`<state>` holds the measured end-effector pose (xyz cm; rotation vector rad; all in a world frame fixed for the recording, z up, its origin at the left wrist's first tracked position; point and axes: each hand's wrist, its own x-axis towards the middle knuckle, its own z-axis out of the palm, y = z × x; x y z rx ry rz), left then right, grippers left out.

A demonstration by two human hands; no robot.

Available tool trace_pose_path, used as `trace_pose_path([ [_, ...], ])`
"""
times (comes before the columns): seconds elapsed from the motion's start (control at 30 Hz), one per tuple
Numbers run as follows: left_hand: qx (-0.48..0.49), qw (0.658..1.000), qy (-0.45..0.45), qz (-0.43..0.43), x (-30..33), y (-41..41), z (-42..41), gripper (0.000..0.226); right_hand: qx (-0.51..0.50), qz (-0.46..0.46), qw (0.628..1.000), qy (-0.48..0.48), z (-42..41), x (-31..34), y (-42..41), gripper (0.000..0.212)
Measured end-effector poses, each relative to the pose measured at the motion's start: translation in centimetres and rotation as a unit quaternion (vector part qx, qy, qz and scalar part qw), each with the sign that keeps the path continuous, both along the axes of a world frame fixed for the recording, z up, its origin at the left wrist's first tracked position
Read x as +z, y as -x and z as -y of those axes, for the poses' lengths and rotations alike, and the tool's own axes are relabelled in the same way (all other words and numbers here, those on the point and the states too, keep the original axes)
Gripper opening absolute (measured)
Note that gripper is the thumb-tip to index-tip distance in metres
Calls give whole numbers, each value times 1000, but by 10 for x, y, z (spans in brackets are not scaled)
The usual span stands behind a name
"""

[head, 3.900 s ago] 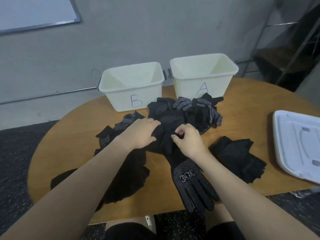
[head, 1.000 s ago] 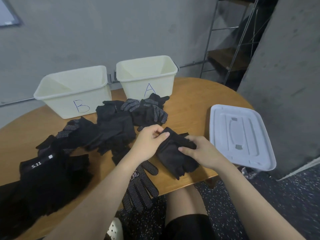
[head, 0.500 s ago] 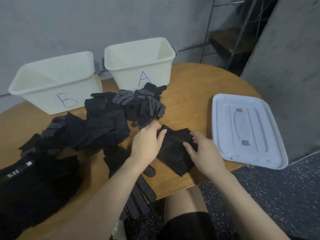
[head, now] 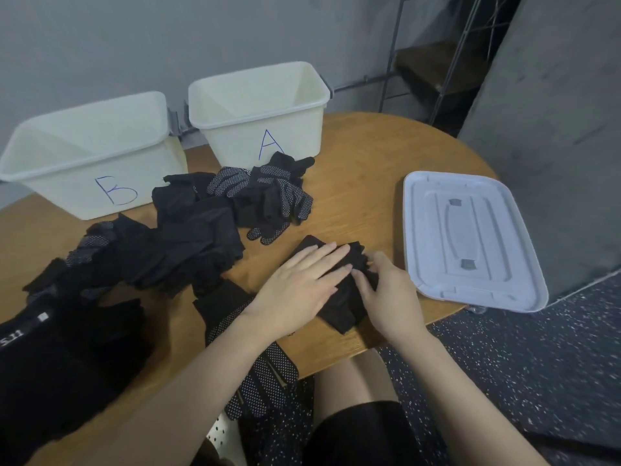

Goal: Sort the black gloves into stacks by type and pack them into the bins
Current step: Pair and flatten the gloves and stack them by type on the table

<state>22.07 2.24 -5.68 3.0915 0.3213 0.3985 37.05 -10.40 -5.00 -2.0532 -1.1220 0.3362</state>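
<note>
I see bin B (head: 90, 169) left of bin A (head: 258, 122) at the table's (head: 363, 183) far edge, the glove heap (head: 188, 237) before them, a lid (head: 470, 240) right, and my hands (head: 295, 290) on a small glove stack (head: 339, 314) between heap and lid.

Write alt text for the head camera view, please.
A person's left hand presses flat on a small stack of plain black gloves on a wooden table while the right hand grips its edge; more gloves lie before empty bins A and B.
</note>
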Motion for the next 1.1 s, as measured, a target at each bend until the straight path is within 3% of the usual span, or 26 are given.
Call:
trace_pose_path([
  [0.17,16,996,12,-92,-2,-2,-11,62,-11,1,1000,-9,10,-9,4,21],
  [0.37,-2,994,21,-103,-5,-1,-17,60,35,179,983,-23,25,-19,18,36],
  [0.63,6,992,60,-107,-5,-2,-25,63,104,255,957,88,45,-45,26,58],
  [0.9,47,990,43,-128,-3,-2,-21,66,84,261,953,130,57,-43,31,61],
  [1.1,86,982,51,-160,4,0,0,69,101,199,960,170,55,-26,33,74],
])
